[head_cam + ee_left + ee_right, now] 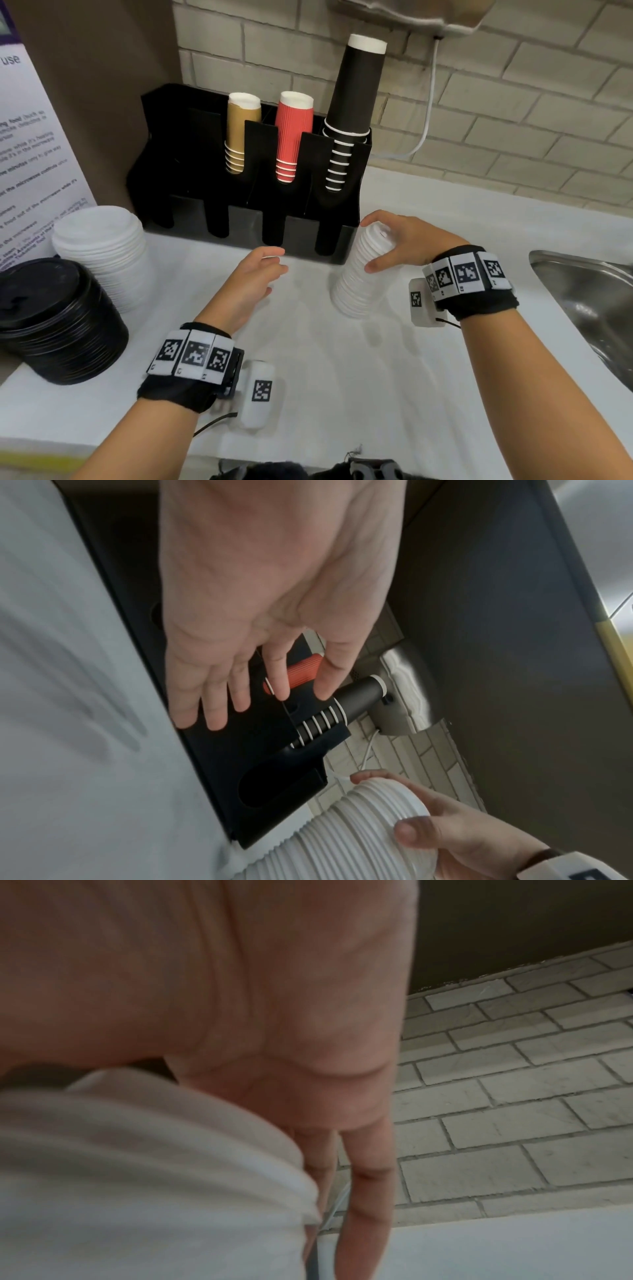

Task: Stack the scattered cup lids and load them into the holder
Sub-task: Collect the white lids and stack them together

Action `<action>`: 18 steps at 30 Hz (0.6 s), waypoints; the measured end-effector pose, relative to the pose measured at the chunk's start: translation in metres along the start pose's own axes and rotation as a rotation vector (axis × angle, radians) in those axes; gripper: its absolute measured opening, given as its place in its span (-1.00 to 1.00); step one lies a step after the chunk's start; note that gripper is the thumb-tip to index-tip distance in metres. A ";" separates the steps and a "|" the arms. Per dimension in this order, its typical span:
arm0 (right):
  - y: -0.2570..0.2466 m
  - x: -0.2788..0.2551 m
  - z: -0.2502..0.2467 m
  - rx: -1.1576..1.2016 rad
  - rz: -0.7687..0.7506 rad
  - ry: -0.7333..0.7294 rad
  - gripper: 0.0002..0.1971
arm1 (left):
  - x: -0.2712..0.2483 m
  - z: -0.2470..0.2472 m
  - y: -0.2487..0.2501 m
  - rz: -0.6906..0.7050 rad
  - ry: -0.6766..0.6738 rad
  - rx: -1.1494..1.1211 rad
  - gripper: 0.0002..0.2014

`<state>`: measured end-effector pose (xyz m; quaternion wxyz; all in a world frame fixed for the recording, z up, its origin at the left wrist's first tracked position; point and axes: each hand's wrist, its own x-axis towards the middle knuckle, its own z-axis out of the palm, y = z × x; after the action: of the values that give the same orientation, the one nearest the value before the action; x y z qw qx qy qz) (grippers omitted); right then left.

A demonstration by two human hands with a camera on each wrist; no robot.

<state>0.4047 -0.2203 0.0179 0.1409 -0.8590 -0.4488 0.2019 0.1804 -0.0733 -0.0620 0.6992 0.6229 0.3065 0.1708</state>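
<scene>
The white bench (308, 359) runs along a brick wall. My right hand (404, 241) grips the white lid stack (359, 281) near the holder (246, 219) at the back edge, ready to load. My left hand (255, 281) hangs loose, empty.

We see both forearms bare, no sleeves. Left wrist (191, 370) carries a black fabric band, fuzzy at the edges, with a row of white square tags printed with black-and-white matrix codes across the top. A white rounded camera pod (257, 394) sits on its inner side, one more code tag on its face, thin black cable looping out beneath. Right wrist (469, 281) has the same kit: black band, row of coded tags, white pod (419, 303) with a tag, short black cable. Left hand (255, 281) and right hand (404, 240) are bare, no gloves.
</scene>
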 end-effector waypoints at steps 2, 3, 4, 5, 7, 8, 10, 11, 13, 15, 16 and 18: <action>-0.003 -0.002 -0.006 -0.007 -0.006 0.014 -0.30 | 0.001 -0.003 0.000 0.017 0.008 -0.020 -0.75; -0.006 -0.003 -0.010 -0.016 -0.012 0.030 -0.31 | 0.001 -0.004 0.001 0.028 0.009 -0.027 -0.75; -0.009 -0.004 -0.014 -0.025 -0.028 0.054 -0.31 | 0.001 -0.005 0.002 0.044 0.011 -0.035 -0.76; -0.015 -0.005 -0.017 -0.029 -0.057 0.082 -0.31 | 0.001 -0.006 0.003 0.067 0.011 -0.047 -0.77; -0.032 -0.008 -0.020 0.001 -0.148 0.124 -0.30 | 0.001 -0.006 0.009 0.122 -0.016 -0.090 -0.75; -0.043 -0.010 -0.019 0.035 -0.201 0.130 -0.29 | 0.000 -0.006 0.013 0.141 -0.054 -0.121 -0.68; -0.071 -0.012 -0.010 0.117 -0.309 0.114 -0.28 | 0.001 -0.006 0.020 0.154 -0.163 -0.214 -0.50; -0.085 -0.013 -0.002 0.165 -0.359 0.097 -0.27 | 0.001 -0.006 0.024 0.150 -0.216 -0.270 -0.43; -0.107 -0.010 0.016 0.251 -0.429 0.066 -0.28 | 0.001 -0.006 0.027 0.122 -0.288 -0.401 -0.28; -0.123 -0.004 0.034 0.275 -0.464 0.055 -0.31 | 0.001 -0.010 0.027 0.094 -0.294 -0.543 -0.27; -0.128 -0.001 0.041 0.272 -0.469 0.051 -0.31 | 0.001 -0.013 0.027 0.079 -0.276 -0.600 -0.31; -0.135 0.006 0.053 0.266 -0.450 0.028 -0.26 | 0.001 -0.023 0.024 0.057 -0.243 -0.667 -0.39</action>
<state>0.2867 -0.1368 0.0274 0.3002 -0.7143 -0.5961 0.2106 0.1695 -0.0513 -0.0397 0.8905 0.3842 0.1310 0.2054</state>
